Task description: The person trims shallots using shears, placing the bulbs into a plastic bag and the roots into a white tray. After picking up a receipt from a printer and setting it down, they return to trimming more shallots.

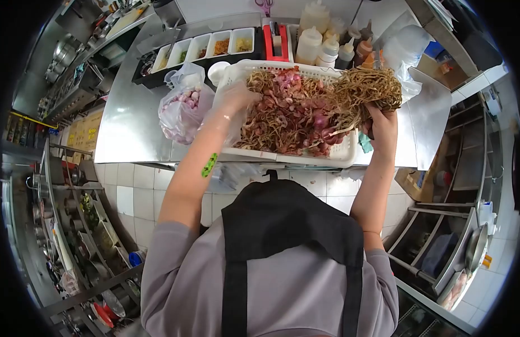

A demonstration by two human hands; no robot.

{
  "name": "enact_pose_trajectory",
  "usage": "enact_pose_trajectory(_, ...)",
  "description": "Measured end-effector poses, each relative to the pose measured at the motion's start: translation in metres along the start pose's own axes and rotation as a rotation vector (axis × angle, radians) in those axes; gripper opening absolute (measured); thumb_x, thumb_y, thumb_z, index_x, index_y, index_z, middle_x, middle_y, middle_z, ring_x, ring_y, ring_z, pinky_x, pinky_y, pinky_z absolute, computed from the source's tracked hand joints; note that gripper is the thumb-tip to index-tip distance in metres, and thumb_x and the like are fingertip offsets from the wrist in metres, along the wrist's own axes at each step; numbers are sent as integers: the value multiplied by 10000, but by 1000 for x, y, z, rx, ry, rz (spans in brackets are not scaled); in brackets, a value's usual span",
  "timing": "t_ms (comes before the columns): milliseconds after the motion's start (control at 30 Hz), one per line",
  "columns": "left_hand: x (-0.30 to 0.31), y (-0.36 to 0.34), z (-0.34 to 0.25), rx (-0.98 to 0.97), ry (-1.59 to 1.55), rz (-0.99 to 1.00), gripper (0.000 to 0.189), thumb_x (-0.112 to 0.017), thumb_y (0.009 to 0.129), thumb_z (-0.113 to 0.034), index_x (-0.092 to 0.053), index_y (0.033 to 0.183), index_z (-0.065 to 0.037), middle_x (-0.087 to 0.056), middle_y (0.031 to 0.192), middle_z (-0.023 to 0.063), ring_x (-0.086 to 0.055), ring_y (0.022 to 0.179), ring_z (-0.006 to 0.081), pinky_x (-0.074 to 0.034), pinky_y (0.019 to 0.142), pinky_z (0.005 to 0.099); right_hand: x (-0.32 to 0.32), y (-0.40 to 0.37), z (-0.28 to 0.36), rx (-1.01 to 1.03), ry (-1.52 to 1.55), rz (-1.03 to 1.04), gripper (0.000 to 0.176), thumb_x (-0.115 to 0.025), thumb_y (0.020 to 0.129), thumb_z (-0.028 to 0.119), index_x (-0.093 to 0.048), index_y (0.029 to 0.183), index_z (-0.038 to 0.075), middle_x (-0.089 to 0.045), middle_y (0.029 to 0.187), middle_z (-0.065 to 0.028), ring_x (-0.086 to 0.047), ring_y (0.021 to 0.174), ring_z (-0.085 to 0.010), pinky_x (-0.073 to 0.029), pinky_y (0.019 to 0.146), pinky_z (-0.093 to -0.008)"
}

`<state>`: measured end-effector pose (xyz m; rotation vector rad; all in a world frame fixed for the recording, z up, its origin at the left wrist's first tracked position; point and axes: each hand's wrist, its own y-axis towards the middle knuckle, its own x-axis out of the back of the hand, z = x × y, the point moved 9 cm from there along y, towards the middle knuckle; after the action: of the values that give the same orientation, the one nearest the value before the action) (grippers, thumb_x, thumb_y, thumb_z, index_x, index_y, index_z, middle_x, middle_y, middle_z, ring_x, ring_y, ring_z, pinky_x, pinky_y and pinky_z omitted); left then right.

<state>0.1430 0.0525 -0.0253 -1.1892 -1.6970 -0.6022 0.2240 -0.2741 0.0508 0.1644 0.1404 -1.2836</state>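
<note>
Both arms are reaching forward, away from the body, and are spreading a little apart. The left arm [195, 168] is stretching out almost straight. The left grip [237, 98] is pointing down with its back facing up, and its fingers are hiding, so their bend cannot be told. The right arm [375, 180] is bending a bit at the elbow. The right grip [383, 126] is curling its fingers tight and closed.

The basket [327, 155] is white plastic, the shallot skins [293, 115] papery, the counter [131, 123] brushed metal.
</note>
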Motion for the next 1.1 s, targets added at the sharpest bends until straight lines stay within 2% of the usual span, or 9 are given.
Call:
enact_pose_trajectory(200,46,-28,-15,-72,-766,-192,556,-663,657,-223,-501,1112,51,-605,1001,163,-587,918,223,-431,818,292,1,2,6,44,-13,26,121,-595,780,-9,-594,900,2,-598,710,-27,-452,453,-54,-302,358,-205)
enact_pose_trajectory(300,59,-33,-11,14,-680,-151,530,-672,660,-215,-489,1089,37,-591,954,137,-571,887,202,-423,819,279,1,3,13,91,-40,8,98,-529,817,20,-560,909,10,-583,704,-50,-470,455,-81,-325,365,-227)
enact_pose_trajectory(500,77,-24,-19,-204,-879,-274,486,-673,682,-114,-463,1095,29,-507,861,63,-505,743,136,-427,704,270,-3,12,14,140,-42,41,253,-576,763,-31,-550,1012,3,-617,871,-33,-531,593,-72,-369,417,-201)
enact_pose_trajectory(600,115,-40,-54,-348,-590,-403,435,-639,707,-25,-460,1103,9,-476,800,26,-525,723,114,-430,614,242,-14,10,24,162,9,27,299,-565,761,-40,-528,1056,-8,-612,937,-49,-583,726,-118,-455,545,-226)
enact_pose_trajectory(700,131,-39,-65,-484,-843,-353,420,-636,714,-16,-464,1098,1,-480,789,12,-529,721,101,-435,601,239,-18,15,34,205,-96,-29,165,-522,777,14,-560,936,-7,-603,756,-66,-523,513,-127,-378,415,-247)
enact_pose_trajectory(833,161,-49,-96,-573,-386,-552,443,-653,754,-134,-471,1140,-15,-534,832,25,-565,795,117,-459,681,263,-51,16,52,239,-65,79,164,-506,762,0,-545,919,-26,-589,732,-70,-510,492,-134,-372,413,-254)
enact_pose_trajectory(867,156,-48,-102,-525,-484,-429,448,-656,750,-166,-489,1139,-23,-595,923,66,-584,852,153,-466,766,276,-57,23,40,122,-49,157,303,-562,746,-67,-554,1046,-27,-623,996,-94,-606,832,-174,-474,744,-286)
enact_pose_trajectory(1000,143,-55,-140,-549,-293,-473,407,-636,772,-132,-498,1138,-19,-607,1027,88,-582,918,170,-458,837,280,-91,39,23,58,-270,316,284,-623,754,24,-572,1031,-16,-629,950,-50,-577,807,-133,-464,714,-264)
enact_pose_trajectory(1100,105,-44,-153,-758,-610,-108,390,-600,830,-126,-482,1190,-35,-589,1090,71,-569,989,168,-444,880,283,-104,44,7,100,-65,337,282,-640,768,74,-581,1034,0,-630,922,-33,-564,782,-121,-461,695,-255)
